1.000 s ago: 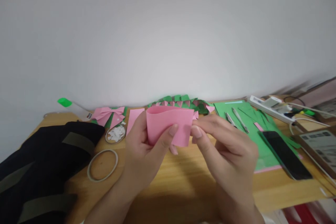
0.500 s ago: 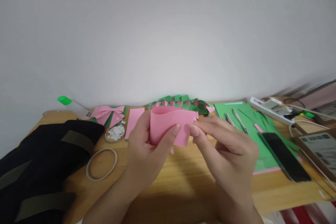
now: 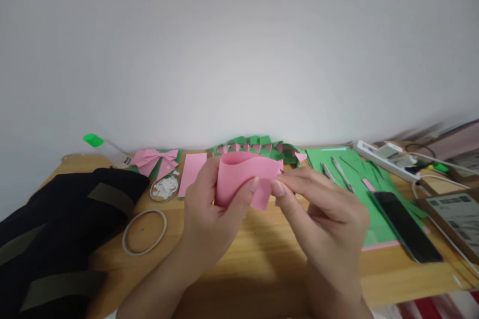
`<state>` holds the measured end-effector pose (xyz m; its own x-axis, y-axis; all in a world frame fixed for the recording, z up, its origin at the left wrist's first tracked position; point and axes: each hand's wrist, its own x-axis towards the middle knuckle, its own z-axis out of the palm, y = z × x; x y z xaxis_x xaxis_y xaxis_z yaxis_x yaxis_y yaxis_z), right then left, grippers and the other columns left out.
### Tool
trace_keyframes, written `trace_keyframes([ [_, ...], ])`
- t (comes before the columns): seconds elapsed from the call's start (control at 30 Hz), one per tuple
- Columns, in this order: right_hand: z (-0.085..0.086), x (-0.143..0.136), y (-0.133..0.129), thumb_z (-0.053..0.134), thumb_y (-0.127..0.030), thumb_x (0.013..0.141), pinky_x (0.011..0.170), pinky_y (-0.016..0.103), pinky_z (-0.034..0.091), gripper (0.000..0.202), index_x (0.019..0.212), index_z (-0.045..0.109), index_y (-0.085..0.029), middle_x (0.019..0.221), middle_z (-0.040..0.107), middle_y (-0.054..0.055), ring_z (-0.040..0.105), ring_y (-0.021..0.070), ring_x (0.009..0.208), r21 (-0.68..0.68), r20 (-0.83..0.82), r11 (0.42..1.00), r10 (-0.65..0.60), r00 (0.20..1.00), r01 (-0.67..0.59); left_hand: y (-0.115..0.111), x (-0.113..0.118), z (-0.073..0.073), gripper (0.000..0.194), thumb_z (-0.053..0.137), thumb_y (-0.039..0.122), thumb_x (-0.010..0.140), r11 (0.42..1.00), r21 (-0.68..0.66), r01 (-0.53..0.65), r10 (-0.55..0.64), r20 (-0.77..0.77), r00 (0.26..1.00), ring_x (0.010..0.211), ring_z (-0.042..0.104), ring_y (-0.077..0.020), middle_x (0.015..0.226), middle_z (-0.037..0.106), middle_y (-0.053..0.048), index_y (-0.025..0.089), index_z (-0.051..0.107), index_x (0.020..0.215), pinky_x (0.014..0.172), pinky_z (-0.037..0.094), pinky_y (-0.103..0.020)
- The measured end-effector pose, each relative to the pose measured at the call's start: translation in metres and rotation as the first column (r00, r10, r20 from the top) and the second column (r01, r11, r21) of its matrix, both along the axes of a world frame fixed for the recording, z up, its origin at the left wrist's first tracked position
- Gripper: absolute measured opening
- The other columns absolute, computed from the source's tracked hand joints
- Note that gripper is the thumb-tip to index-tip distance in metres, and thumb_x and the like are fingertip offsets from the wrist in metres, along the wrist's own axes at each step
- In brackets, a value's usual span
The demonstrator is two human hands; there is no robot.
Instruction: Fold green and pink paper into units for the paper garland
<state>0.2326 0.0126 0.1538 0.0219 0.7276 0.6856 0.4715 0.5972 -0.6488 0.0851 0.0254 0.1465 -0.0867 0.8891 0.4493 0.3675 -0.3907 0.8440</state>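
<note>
A sheet of pink paper (image 3: pixel 237 174), bent over into a rounded loop, is held up above the wooden table. My left hand (image 3: pixel 209 212) grips it from the left, thumb across the front and fingers behind. On the right, my right hand (image 3: pixel 322 214) pinches the paper's right edge between thumb and index finger. Behind the paper lies a green and pink paper garland (image 3: pixel 258 145) against the wall. A flat pink paper strip (image 3: pixel 192 172) rests left of the held piece.
Left are a pink paper bow (image 3: pixel 155 162), a dish of white scraps (image 3: pixel 164 188), a tape ring (image 3: pixel 144 232) and dark cloth (image 3: pixel 75 209). At right lie green sheets (image 3: pixel 377 222), a craft knife (image 3: pixel 342 173), a phone (image 3: pixel 407 227) and a power strip (image 3: pixel 387 161).
The left part of the pink paper has shifted slightly right and its loop looks rounder. Both hands keep their hold in nearly the same place.
</note>
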Motion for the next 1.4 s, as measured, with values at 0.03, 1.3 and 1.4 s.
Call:
trace_keyframes([
  [0.03, 0.0, 0.0, 0.0, 0.068, -0.009, 0.083, 0.058, 0.024, 0.048, 0.015, 0.084, 0.071, -0.023, 0.071, 0.068, -0.003, 0.06, 0.0099, 0.063, -0.001, 0.0, 1.0, 0.001, 1.0, -0.001, 0.0, 0.0, 0.0, 0.014, 0.067, 0.028, 0.084, 1.0, 0.007, -0.005, 0.005, -0.012, 1.0, 0.049, 0.053, -0.0079, 0.066, 0.062, 0.005, 0.023, 0.063, 0.097, 0.046, 0.044, -0.017],
  [1.3, 0.003, 0.004, 0.003, 0.064, -0.009, 0.085, 0.055, 0.024, 0.043, 0.021, 0.067, 0.064, -0.019, 0.057, 0.06, -0.005, 0.053, 0.0077, 0.055, -0.182, -0.207, 0.946, 0.23, 0.951, -0.269, -0.004, -0.017, 0.008, 0.017, 0.071, 0.016, 0.08, 0.99, 0.083, 0.114, -0.123, 0.109, 0.986, 0.066, 0.067, -0.0123, 0.081, 0.07, 0.002, 0.028, 0.067, 0.092, 0.053, 0.055, -0.019],
  [1.4, 0.003, 0.004, 0.003, 0.063, -0.01, 0.086, 0.056, 0.024, 0.043, 0.021, 0.066, 0.063, -0.019, 0.057, 0.06, -0.004, 0.053, 0.008, 0.056, -0.191, -0.216, 0.941, 0.236, 0.947, -0.278, -0.003, -0.017, 0.006, 0.021, 0.071, 0.013, 0.079, 0.986, 0.11, 0.127, -0.138, 0.101, 0.985, 0.068, 0.068, -0.0118, 0.083, 0.071, 0.003, 0.028, 0.067, 0.093, 0.054, 0.056, -0.017],
])
